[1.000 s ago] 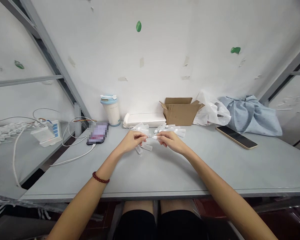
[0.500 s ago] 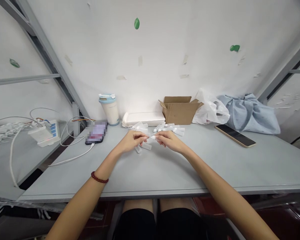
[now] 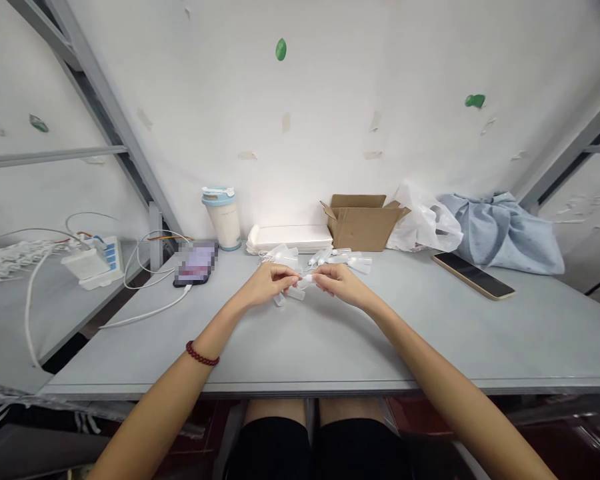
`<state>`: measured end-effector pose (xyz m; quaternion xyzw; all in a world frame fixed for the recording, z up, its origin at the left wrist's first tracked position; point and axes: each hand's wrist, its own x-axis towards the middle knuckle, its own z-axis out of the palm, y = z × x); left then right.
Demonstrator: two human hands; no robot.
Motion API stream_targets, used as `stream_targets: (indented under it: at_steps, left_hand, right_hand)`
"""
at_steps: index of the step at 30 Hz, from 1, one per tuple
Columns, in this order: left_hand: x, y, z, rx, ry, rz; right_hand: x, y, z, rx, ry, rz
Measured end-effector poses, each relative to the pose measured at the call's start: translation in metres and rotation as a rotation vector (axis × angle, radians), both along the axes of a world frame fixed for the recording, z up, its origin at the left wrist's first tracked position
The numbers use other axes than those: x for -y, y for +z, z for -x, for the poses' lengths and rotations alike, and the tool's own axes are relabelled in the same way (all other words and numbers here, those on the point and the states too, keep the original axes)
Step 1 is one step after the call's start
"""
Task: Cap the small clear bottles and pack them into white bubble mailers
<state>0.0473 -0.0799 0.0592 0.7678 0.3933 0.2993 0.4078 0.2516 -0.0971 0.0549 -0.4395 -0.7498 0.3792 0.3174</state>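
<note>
My left hand (image 3: 271, 283) and my right hand (image 3: 344, 284) meet over the middle of the desk, fingertips pinched and almost touching. A small white plastic piece (image 3: 308, 279) sits between them, gripped by my right fingertips. The left fingers are closed at its other end, on something too small to make out. Just below the left fingers lie a few translucent white plastic pieces (image 3: 295, 293). Behind the hands, more of these pieces rest in a left pile (image 3: 283, 255) and a right pile (image 3: 359, 262), some with thin white strings.
Along the wall stand a lidded cup (image 3: 223, 220), a stack of white sheets (image 3: 290, 237), an open cardboard box (image 3: 363, 228), a white plastic bag (image 3: 420, 223) and a blue cloth bundle (image 3: 505, 230). One phone (image 3: 473, 275) lies right; a cabled phone (image 3: 197, 263) lies left, near a power strip (image 3: 97, 263).
The view has shifted slightly. Both hands stay together at the same spot, and the white piece now shows more plainly between the fingertips.
</note>
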Motion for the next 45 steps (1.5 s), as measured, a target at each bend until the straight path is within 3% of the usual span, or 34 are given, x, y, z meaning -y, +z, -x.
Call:
stream_targets:
  at_steps: [6,15,23,29,34,45]
  left_hand:
    - [0.001,-0.001,-0.001,0.021,0.005,0.004]
    - [0.000,-0.003,0.002,0.028,-0.030,0.040]
    - [-0.002,-0.008,0.004,0.010,-0.054,0.028]
    - [-0.006,-0.006,0.005,0.051,-0.067,0.107]
    - [-0.011,-0.003,0.009,0.069,0.037,0.109]
    - [-0.003,-0.008,0.002,0.102,-0.037,0.145]
  right_hand:
    - [0.000,-0.006,0.005,-0.054,-0.033,0.010]
    - [0.000,-0.012,0.007,-0.187,0.063,0.086]
    - [0.001,-0.016,0.009,-0.174,0.055,0.088]
    - [-0.003,-0.016,0.009,-0.210,0.032,0.064]
    - [-0.005,-0.013,0.005,-0.265,-0.014,0.102]
    - [0.000,-0.018,0.011,-0.235,0.026,0.089]
